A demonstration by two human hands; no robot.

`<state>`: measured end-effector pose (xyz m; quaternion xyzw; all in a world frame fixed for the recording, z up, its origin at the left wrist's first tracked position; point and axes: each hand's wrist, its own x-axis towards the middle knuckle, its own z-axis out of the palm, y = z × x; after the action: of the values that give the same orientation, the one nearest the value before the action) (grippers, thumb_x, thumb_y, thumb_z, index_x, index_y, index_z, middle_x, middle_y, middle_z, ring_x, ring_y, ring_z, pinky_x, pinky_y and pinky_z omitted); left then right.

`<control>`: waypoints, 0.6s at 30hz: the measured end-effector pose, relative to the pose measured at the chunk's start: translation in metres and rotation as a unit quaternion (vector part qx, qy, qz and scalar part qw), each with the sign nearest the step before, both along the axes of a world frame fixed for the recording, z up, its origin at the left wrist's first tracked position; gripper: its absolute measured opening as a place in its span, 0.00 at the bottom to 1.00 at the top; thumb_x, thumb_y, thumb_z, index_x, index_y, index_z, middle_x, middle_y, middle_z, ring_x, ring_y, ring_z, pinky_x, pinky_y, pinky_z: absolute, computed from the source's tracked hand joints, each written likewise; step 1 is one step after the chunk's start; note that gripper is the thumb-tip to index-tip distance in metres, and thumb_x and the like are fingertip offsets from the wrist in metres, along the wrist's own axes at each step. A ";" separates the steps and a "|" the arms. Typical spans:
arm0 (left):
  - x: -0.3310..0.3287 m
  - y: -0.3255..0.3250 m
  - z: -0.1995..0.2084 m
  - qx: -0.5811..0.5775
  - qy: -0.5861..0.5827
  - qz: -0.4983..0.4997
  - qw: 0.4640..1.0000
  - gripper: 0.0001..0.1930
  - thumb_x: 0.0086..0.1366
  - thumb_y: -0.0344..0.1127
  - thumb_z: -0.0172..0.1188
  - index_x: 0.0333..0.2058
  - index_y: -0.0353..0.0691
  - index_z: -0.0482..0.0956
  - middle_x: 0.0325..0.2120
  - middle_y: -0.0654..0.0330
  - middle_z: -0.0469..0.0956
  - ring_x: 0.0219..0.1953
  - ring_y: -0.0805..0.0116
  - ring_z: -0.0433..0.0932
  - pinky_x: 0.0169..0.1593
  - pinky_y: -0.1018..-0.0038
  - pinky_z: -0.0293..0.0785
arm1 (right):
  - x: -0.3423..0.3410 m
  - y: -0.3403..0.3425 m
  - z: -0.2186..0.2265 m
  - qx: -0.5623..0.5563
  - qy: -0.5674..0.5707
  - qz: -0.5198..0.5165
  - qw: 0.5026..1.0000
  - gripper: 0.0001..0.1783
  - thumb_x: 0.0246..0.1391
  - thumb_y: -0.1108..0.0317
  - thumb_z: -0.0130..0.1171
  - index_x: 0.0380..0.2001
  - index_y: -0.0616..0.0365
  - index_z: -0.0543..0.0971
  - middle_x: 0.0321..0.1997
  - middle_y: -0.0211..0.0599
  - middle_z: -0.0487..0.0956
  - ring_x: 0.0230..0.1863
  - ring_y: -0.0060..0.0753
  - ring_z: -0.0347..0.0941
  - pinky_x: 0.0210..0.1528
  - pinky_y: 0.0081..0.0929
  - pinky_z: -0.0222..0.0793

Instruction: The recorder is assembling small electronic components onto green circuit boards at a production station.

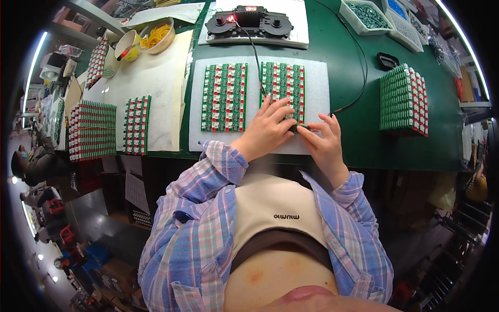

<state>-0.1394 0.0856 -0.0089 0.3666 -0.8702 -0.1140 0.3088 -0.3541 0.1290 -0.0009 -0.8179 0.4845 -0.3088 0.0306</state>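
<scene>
My left hand lies palm down over the lower part of the right-hand panel of green circuit boards, its fingers spread across it. A black cable from the device runs down to its fingertips; what is under the palm is hidden. Beside it, thumb and forefinger of my right hand pinch a thin dark probe at the panel's lower right corner. A second panel of circuit boards, with rows of white and red parts, lies to the left. Both panels rest on a white foam sheet.
A black device with a lit red display stands at the back. Its other cable loops toward my right hand. Stacked board panels stand at right and left, near a single panel. Bins of small parts sit at back right.
</scene>
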 end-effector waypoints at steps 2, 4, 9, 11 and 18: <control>0.001 0.001 0.004 0.014 -0.015 -0.016 1.000 0.16 0.55 0.35 0.70 0.44 0.44 0.83 0.54 0.61 0.75 0.67 0.55 0.65 0.74 0.46 0.52 | -0.001 0.000 -0.001 0.018 -0.031 0.006 0.999 0.19 0.50 0.73 0.67 0.47 0.48 0.85 0.47 0.27 0.80 0.62 0.44 0.68 0.72 0.52 0.56; 0.002 0.001 0.007 0.019 -0.022 -0.020 0.999 0.17 0.55 0.35 0.70 0.45 0.44 0.83 0.56 0.61 0.75 0.69 0.55 0.64 0.74 0.47 0.52 | 0.000 -0.001 -0.001 0.024 -0.046 0.012 0.999 0.19 0.49 0.74 0.68 0.47 0.49 0.85 0.46 0.28 0.80 0.62 0.45 0.68 0.72 0.52 0.56; 0.002 0.001 0.004 0.001 -0.032 -0.013 0.999 0.18 0.56 0.33 0.68 0.47 0.42 0.81 0.57 0.61 0.75 0.70 0.56 0.64 0.74 0.51 0.54 | 0.001 -0.003 -0.004 0.049 -0.065 0.008 0.997 0.19 0.50 0.74 0.67 0.47 0.49 0.85 0.46 0.29 0.80 0.61 0.44 0.68 0.72 0.52 0.57; 0.004 0.000 -0.001 0.018 -0.017 -0.023 0.999 0.18 0.56 0.32 0.68 0.47 0.42 0.80 0.57 0.60 0.76 0.69 0.57 0.66 0.74 0.53 0.55 | 0.002 -0.004 -0.007 0.054 -0.076 0.012 0.996 0.18 0.49 0.74 0.67 0.46 0.51 0.85 0.47 0.30 0.80 0.60 0.44 0.68 0.71 0.52 0.57; 0.004 0.001 -0.001 0.029 0.002 -0.026 0.999 0.18 0.57 0.31 0.67 0.48 0.41 0.79 0.56 0.59 0.77 0.67 0.58 0.70 0.73 0.56 0.58 | 0.004 -0.004 -0.004 0.028 -0.107 0.010 0.994 0.16 0.49 0.74 0.68 0.44 0.53 0.84 0.47 0.29 0.81 0.57 0.44 0.71 0.71 0.52 0.60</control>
<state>-0.1359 0.0865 -0.0096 0.3527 -0.8752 -0.1475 0.2965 -0.3498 0.1245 -0.0047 -0.7835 0.4788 -0.3809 0.1085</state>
